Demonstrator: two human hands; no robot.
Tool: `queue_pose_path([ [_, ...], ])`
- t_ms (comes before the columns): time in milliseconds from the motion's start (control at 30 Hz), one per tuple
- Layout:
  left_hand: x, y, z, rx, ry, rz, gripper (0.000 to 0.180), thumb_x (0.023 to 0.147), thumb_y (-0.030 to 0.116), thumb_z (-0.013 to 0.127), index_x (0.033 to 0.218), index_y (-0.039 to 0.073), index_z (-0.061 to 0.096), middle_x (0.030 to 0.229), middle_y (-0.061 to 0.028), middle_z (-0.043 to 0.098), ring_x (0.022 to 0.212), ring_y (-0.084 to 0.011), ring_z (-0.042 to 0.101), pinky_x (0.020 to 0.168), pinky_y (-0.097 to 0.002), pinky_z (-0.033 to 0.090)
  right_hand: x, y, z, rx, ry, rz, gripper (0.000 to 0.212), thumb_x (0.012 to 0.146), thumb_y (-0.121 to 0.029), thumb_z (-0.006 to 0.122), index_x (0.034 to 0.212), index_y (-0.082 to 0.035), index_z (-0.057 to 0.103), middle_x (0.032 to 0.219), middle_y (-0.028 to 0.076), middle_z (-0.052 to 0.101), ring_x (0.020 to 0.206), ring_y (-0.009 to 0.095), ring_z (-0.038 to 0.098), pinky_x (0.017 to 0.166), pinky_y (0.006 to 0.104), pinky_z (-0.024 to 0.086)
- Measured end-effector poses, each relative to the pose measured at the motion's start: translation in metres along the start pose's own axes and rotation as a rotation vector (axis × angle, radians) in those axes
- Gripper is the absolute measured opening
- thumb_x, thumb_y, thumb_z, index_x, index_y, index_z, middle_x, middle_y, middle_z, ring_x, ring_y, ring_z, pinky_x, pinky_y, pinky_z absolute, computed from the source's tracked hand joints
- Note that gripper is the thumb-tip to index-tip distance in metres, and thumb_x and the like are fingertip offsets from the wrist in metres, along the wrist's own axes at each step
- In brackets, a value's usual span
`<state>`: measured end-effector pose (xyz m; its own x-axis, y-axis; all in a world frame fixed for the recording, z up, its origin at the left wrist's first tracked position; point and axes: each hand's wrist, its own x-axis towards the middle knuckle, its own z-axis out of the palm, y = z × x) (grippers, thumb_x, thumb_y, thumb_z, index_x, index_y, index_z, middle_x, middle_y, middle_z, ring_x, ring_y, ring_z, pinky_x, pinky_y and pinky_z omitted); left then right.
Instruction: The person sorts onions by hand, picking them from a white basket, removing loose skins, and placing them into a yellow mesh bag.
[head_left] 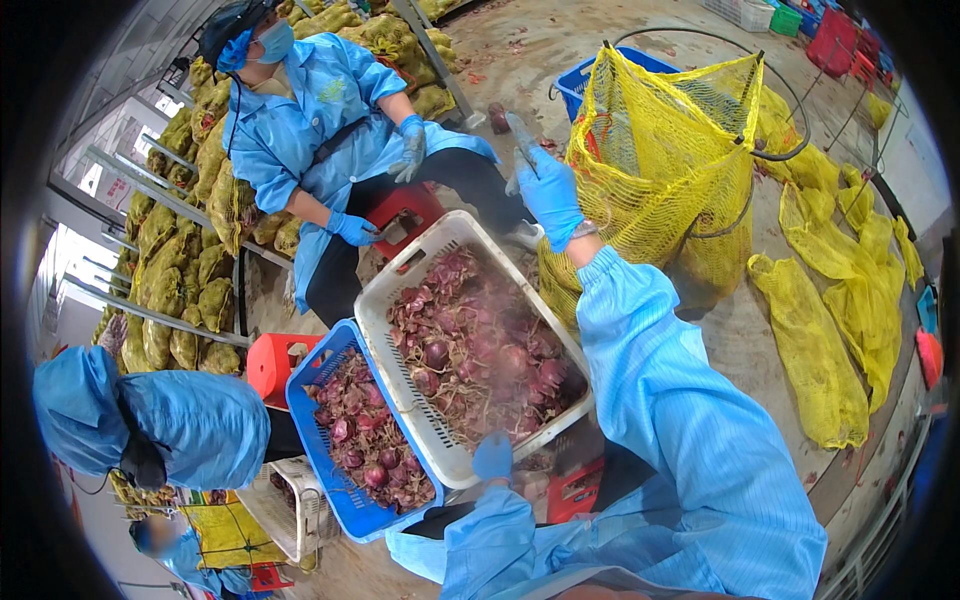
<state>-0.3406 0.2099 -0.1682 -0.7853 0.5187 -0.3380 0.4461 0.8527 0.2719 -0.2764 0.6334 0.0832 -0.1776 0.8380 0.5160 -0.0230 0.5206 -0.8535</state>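
My right hand (550, 195), in a blue glove with greyish fingers, is raised beside the yellow mesh bag (655, 180). Its fingers are stretched out, and I see nothing held in them. A dark red onion (498, 118) shows just beyond the fingertips; whether it is in the air or on the floor I cannot tell. At the near rim of the white crate (400, 385) is my left hand (492, 457), blue-gloved, its fingers too indistinct to read. Red onions (515, 358) with loose skins and dry roots fill part of that crate.
A blue crate (330, 490) of onions and skins adjoins the white one. Co-workers in blue (310, 110) sit at the left, near red stools (268, 365). Filled mesh sacks (165, 290) are stacked behind them. Flat yellow mesh bags (810, 350) lie at the right.
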Motion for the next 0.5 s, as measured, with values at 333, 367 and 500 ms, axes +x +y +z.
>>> queue_pose_path([
  [333,-0.0004,0.001,-0.0004,-0.02,-0.01,0.015,0.04,0.089,0.046,0.046,0.101,0.018,0.071,0.099,-0.0136,0.069,0.091,-0.0353,0.066,0.081,-0.0464,0.05,-0.0014,0.0024,0.0009,0.025,-0.001,0.039,0.052,0.093,-0.02,0.055,0.14,-0.038,0.044,0.062,0.012,0.062,0.057,0.029,0.064,0.055,0.0386,0.05],
  [367,-0.0007,0.0008,-0.001,-0.024,-0.012,0.024,0.04,0.089,0.046,0.046,0.101,0.018,0.071,0.099,-0.0134,0.069,0.091,-0.0351,0.066,0.081,-0.0462,0.05,-0.0015,0.0026,0.0009,0.029,-0.001,0.04,0.052,0.092,-0.021,0.055,0.14,-0.038,0.044,0.063,0.013,0.062,0.057,0.03,0.063,0.054,0.0387,0.05],
  [500,0.0003,0.0053,-0.0004,-0.023,-0.038,0.018,0.04,0.089,0.046,0.046,0.102,0.018,0.071,0.1,-0.013,0.069,0.092,-0.0344,0.066,0.081,-0.0456,0.05,0.0004,0.0081,0.0011,-0.037,0.016,0.026,0.051,0.093,-0.021,0.055,0.14,-0.039,0.044,0.064,0.015,0.061,0.057,0.03,0.063,0.054,0.0399,0.049],
])
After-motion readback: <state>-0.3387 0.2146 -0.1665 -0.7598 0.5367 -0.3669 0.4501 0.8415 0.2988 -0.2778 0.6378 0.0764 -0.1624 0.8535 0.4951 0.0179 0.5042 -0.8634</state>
